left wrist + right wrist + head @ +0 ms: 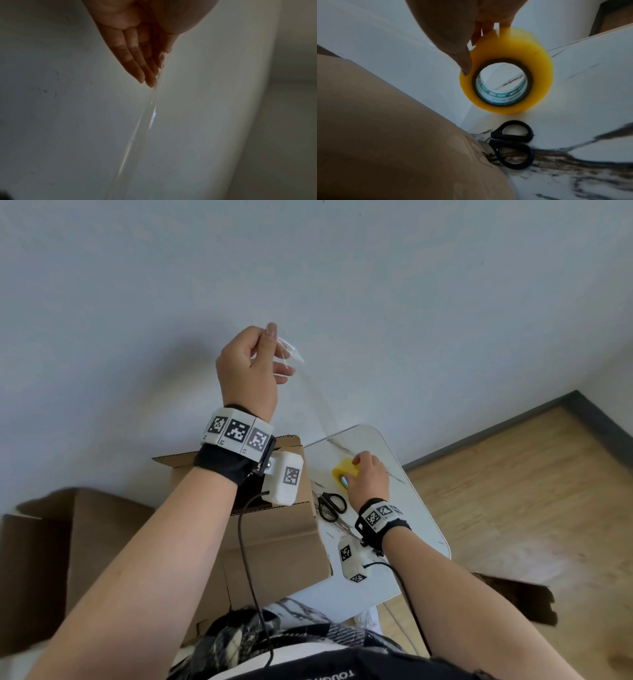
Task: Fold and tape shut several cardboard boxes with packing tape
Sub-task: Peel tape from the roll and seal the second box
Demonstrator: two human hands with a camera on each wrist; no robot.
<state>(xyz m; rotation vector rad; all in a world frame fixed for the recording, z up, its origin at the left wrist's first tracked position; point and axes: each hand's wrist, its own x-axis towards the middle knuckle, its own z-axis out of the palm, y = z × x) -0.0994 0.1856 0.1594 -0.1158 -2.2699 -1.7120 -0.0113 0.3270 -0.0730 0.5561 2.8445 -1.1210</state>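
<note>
My left hand (263, 354) is raised high in front of the wall and pinches the free end of a clear tape strip (318, 402) between thumb and fingers. The strip (145, 121) runs down taut toward the yellow tape roll (345, 470). My right hand (368, 474) grips that roll (506, 75) on the white marble table (411, 508), fingers over its top and thumb on its near rim. An open cardboard box (274, 529) stands on the table's left part, under my left forearm, flaps up.
Black-handled scissors (331, 505) lie on the table between the box and the roll, also below the roll in the right wrist view (511, 144). Another large open box (68, 559) sits at the left. Flattened cardboard (520, 601) lies on the wooden floor at the right.
</note>
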